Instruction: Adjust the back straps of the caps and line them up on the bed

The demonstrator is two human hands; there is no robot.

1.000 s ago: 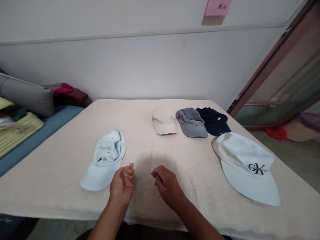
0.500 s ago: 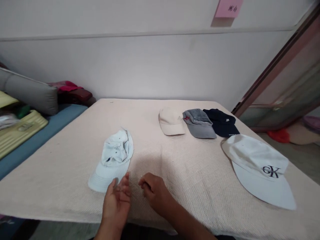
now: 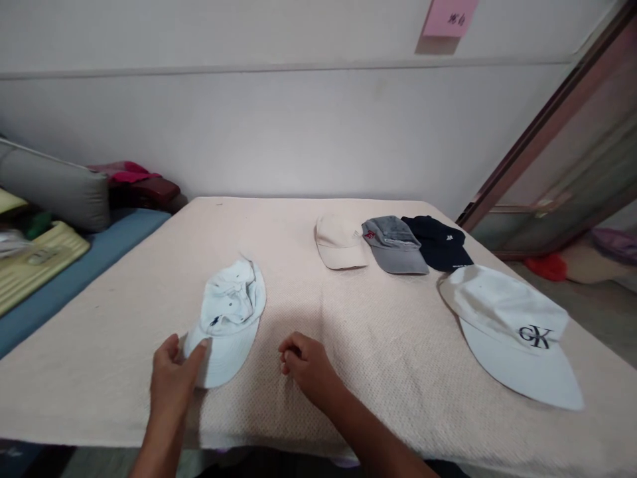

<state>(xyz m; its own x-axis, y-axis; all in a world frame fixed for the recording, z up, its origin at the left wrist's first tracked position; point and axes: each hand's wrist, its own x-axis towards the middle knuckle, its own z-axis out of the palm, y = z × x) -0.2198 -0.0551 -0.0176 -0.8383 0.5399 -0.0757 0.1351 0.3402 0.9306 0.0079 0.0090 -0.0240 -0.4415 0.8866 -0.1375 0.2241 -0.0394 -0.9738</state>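
A pale blue baseball cap point(image 3: 229, 305) with a small dark logo lies crumpled on the left part of the table, brim toward me. My left hand point(image 3: 175, 372) is at the left edge of that brim, thumb on top and the other fingers at or beneath the edge, pinching it. To the right of the cap, my right hand point(image 3: 306, 364) hovers low over the cloth, fingers curled in, with nothing visible in them and touching no cap.
A beige cap point(image 3: 339, 242), a grey cap point(image 3: 395, 245) and a navy cap point(image 3: 435, 242) sit in a row at the back right. Nearer is a white cap point(image 3: 512, 332) with dark letters. A cream cloth point(image 3: 378, 385) covers the table; a grey cushion point(image 3: 54, 189) lies left.
My left hand has moved left from the brim's right side, turned over and taken the brim's left edge. The brim has shifted slightly. My right hand stays nearly where it was.
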